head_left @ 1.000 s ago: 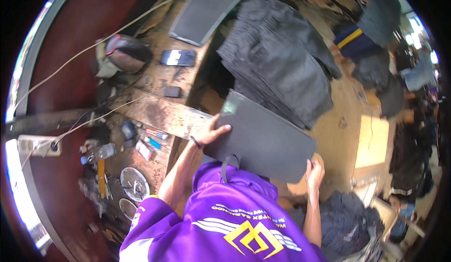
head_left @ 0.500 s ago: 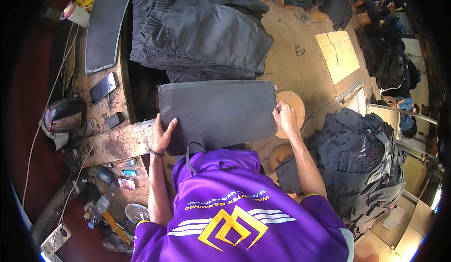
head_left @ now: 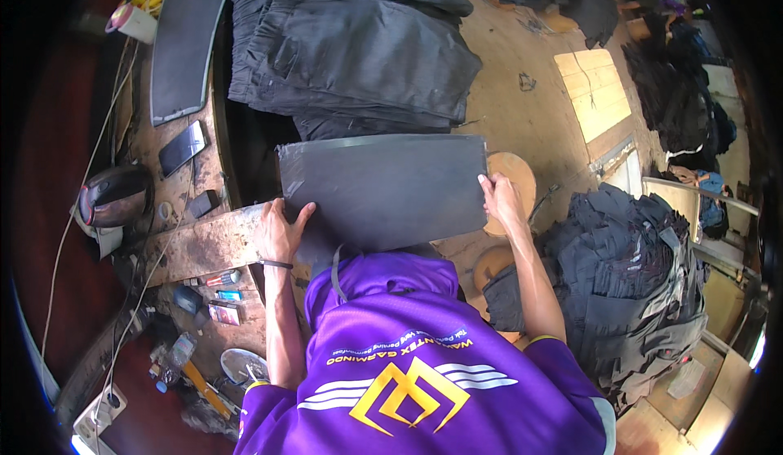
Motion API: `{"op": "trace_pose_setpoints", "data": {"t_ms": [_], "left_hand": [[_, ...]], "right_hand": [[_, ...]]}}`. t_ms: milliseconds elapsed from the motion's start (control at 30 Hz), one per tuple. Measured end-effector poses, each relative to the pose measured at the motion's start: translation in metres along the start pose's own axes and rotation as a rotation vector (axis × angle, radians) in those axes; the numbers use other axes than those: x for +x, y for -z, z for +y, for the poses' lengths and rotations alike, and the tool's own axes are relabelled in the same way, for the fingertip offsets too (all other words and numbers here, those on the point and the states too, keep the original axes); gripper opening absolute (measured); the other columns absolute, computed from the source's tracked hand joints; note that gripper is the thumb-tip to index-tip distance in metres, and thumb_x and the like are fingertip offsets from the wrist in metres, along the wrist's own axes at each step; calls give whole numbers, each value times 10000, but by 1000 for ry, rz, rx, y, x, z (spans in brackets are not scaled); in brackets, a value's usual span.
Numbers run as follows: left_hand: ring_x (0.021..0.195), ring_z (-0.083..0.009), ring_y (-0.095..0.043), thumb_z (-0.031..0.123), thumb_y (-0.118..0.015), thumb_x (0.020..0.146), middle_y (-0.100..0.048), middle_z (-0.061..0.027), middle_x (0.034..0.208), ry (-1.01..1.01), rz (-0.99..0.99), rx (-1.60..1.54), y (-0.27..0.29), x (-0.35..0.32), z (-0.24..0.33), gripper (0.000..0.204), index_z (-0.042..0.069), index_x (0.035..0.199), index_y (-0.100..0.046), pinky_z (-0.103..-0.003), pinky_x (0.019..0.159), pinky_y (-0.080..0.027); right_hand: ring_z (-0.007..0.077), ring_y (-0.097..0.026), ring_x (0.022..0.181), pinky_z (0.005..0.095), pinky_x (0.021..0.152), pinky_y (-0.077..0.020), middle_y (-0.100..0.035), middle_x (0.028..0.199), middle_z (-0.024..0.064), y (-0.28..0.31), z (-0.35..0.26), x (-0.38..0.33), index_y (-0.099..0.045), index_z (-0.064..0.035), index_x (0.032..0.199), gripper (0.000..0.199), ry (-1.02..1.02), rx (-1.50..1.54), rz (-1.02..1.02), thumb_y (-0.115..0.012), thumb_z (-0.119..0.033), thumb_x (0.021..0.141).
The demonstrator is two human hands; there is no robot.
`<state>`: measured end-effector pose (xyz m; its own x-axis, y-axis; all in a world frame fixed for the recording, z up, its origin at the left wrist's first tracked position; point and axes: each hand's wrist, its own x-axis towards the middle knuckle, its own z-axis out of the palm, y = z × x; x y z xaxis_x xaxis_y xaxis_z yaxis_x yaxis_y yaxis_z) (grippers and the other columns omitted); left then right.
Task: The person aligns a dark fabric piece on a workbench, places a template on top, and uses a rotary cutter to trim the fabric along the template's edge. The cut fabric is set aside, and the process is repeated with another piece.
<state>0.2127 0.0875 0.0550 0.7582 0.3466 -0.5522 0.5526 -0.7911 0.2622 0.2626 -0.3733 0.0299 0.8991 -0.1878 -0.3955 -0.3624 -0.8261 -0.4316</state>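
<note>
A dark grey rectangular panel (head_left: pixel 383 194) lies flat in front of me, with a worn upper edge and shiny strips near its left corner. My left hand (head_left: pixel 279 230) is at the panel's lower left edge, thumb over the top and fingers curled by the side. Pinched on the right edge is my right hand (head_left: pixel 504 200), its thumb and fingers closed together. Just beyond the panel is a thick stack of black trousers (head_left: pixel 351 55) with gathered waistbands. The undersides of my fingers are hidden.
To the left, a worn wooden bench (head_left: pixel 200 247) bears a phone (head_left: pixel 182 150), a tape roll and small boxes. A curved dark board (head_left: pixel 192 47) lies beyond. Dark cloth pieces (head_left: pixel 624 267) are heaped at right, near a round wooden stool (head_left: pixel 514 186). Other people's limbs show far off.
My left hand has turned and shifted at the panel's left edge, so its fingers now show more outside it. My right hand stays pinched at the right edge. The whole view has shifted slightly.
</note>
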Motion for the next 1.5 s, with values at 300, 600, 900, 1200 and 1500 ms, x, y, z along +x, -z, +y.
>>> {"op": "trace_pose_setpoints", "data": {"t_ms": [300,600,900,1200,1500], "left_hand": [[1604,-427,-130,504,-768,880,-194,-231,1715,-682,425,65,-55,-8,42,885,231,1626,-380,-690,1252,-89],[1622,-359,-112,689,-590,932,-207,-176,1731,-736,302,253,-87,0,55,865,236,1637,-376,-700,1250,-16],[1622,-370,-109,699,-567,938,-202,-183,1733,-726,276,253,-87,0,55,860,241,1639,-373,-703,1247,-14],[1623,-358,-113,702,-563,937,-211,-179,1732,-733,302,225,-86,-1,55,857,241,1636,-381,-698,1249,-19],[1625,-352,-106,704,-565,935,-204,-172,1735,-729,302,223,-87,-1,55,860,244,1637,-378,-693,1251,-16]], "right_hand": [[471,-710,772,529,702,-561,-687,779,287,4,-11,-6,-629,56,971,229,236,-135,131,-665,-171,981],[464,-714,768,541,663,-559,-691,761,290,0,-17,-5,-654,65,951,362,36,155,55,-587,-277,1049],[450,-702,706,505,619,-573,-687,738,274,-3,-4,6,-628,88,998,291,287,-205,67,-600,-200,1029],[481,-701,737,552,649,-561,-693,782,295,1,-6,5,-637,80,1036,252,243,-254,9,-546,-155,1047],[493,-695,773,561,680,-561,-675,779,317,0,-5,1,-625,59,1106,312,205,-205,74,-502,-226,1079]]}}
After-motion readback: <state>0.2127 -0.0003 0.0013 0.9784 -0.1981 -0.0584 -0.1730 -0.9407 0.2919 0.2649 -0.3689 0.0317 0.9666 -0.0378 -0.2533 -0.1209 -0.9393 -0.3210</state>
